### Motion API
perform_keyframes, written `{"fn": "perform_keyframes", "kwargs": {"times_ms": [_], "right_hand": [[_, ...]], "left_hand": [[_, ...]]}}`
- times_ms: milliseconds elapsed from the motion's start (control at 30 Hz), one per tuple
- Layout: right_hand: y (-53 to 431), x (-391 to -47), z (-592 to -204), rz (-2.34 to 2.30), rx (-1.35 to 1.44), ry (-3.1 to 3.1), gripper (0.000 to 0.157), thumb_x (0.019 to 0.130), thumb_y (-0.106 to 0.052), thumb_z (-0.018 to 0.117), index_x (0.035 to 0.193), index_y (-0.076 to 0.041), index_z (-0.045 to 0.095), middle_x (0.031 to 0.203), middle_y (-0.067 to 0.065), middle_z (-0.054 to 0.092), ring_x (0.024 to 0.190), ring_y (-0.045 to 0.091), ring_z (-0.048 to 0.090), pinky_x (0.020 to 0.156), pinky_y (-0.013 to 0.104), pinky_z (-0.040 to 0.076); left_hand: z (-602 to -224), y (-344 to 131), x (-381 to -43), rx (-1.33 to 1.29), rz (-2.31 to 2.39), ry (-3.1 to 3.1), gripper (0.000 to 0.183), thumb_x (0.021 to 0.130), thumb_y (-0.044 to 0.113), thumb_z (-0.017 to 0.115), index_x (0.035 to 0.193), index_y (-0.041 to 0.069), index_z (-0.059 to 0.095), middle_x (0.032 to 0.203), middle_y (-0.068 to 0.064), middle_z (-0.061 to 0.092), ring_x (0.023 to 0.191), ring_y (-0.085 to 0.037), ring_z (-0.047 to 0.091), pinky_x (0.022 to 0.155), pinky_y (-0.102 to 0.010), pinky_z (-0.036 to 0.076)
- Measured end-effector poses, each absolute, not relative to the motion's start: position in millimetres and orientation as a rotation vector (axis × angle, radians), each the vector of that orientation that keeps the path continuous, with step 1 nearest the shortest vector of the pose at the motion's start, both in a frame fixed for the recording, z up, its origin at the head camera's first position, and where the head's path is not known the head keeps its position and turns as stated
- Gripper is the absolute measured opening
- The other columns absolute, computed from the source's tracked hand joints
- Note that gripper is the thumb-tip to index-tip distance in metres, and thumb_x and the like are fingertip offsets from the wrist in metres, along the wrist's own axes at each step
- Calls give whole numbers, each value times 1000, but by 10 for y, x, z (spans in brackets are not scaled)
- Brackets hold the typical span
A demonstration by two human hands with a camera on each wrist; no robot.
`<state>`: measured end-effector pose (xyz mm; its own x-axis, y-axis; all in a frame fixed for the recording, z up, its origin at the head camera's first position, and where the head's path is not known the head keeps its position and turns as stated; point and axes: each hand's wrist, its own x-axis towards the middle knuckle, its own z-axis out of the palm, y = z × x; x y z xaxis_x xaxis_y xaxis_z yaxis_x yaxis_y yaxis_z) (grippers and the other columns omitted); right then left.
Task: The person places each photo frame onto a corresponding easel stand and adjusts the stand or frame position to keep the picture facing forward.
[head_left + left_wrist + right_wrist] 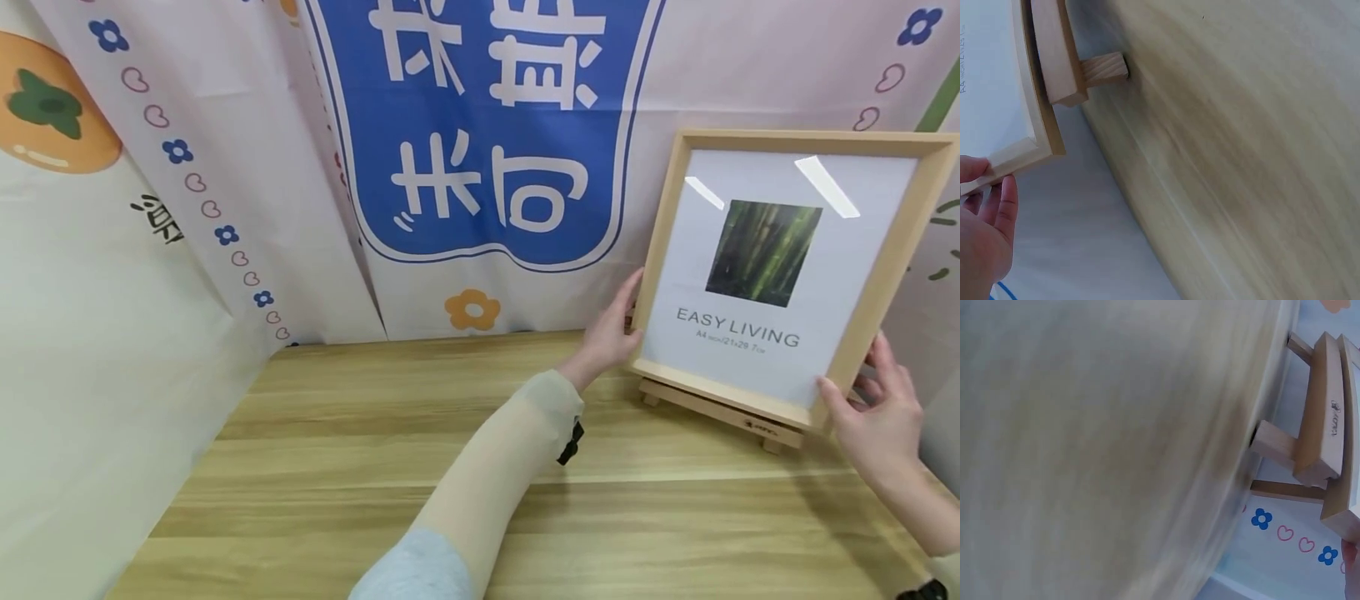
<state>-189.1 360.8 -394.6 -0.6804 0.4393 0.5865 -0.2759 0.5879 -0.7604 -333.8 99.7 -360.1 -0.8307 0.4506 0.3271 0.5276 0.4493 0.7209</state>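
Observation:
A light wood picture frame (pixel 750 350) with a bamboo photo and the words "EASY LIVING" leans back on a small wooden easel (pixel 720 410) at the right of the table. My left hand (pixel 609 333) holds the frame's left side near its lower corner; in the left wrist view its thumb lies on the front and the fingers behind the edge. At the lower right side, my right hand (pixel 885 412) grips the frame, thumb on the front, fingers round the side. The right wrist view shows the easel's ledge (pixel 1322 412) and legs, with only a bit of that hand.
The wood-grain table (pixel 360 433) runs up to a printed cloth backdrop (pixel 510 292) with a blue sign and flowers. A white cloth side wall (pixel 112 333) borders the table on the left.

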Motion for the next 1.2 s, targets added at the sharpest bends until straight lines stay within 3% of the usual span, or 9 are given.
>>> {"fn": "perform_keyframes", "kwargs": {"times_ms": [267,467,667,800,967,1100,1133,1200], "right_hand": [[3649,-1896,-4021,1172,-100,-1972,80,71,15,61,138,-20,37,108,-12,39,79,-11,47,64,2,41],[3649,-1873,-3989,1142,-118,-2002,83,71,16,60,139,-22,34,109,-15,37,79,-12,46,66,2,40],[3667,-1893,-3977,1139,-120,-2060,88,71,18,59,141,-24,28,109,-16,36,79,-11,46,66,2,39],[3731,-1939,-4048,1132,-99,-2099,86,75,12,60,142,-27,23,112,-10,41,80,-12,45,66,1,40],[3809,-1906,-4120,1171,-81,-2206,84,82,-2,61,143,-32,13,118,6,40,82,-13,44,64,2,41],[3828,-1764,-4216,1211,-148,-2346,88,85,-16,61,143,-34,-2,130,23,31,85,-13,41,62,3,42],[3819,-1727,-4249,1226,-163,-2373,90,85,-18,61,142,-33,-6,133,27,28,88,-6,47,61,3,42],[3771,-1661,-4305,1269,-177,-2398,94,84,-18,62,141,-31,-12,133,35,22,85,-7,47,61,4,43]], "left_hand": [[-3668,1059,-3331,-812,-1326,-2603,96,78,-2,63,141,44,6,133,2,44,111,-15,50,60,-19,45],[-3664,1071,-3323,-811,-1295,-2609,96,78,-1,63,141,44,5,133,4,44,108,-16,53,53,-19,44],[-3668,1066,-3319,-804,-1277,-2605,91,80,3,62,141,42,7,133,5,44,103,-14,55,62,-19,46],[-3708,1048,-3334,-833,-1295,-2567,84,82,3,61,142,36,13,132,3,46,100,-12,56,73,-19,47],[-3798,1006,-3326,-872,-1356,-2539,70,84,5,60,140,25,23,127,-2,51,104,-9,53,87,-18,40],[-3907,969,-3273,-907,-1503,-2573,70,84,9,62,140,22,23,128,-3,47,108,-10,49,88,-18,40],[-3941,962,-3262,-919,-1559,-2572,72,83,9,63,141,22,22,129,-4,46,109,-11,49,87,-18,41],[-4004,955,-3237,-931,-1638,-2574,76,82,7,65,141,22,20,130,-6,44,108,-13,49,84,-18,43]]}}
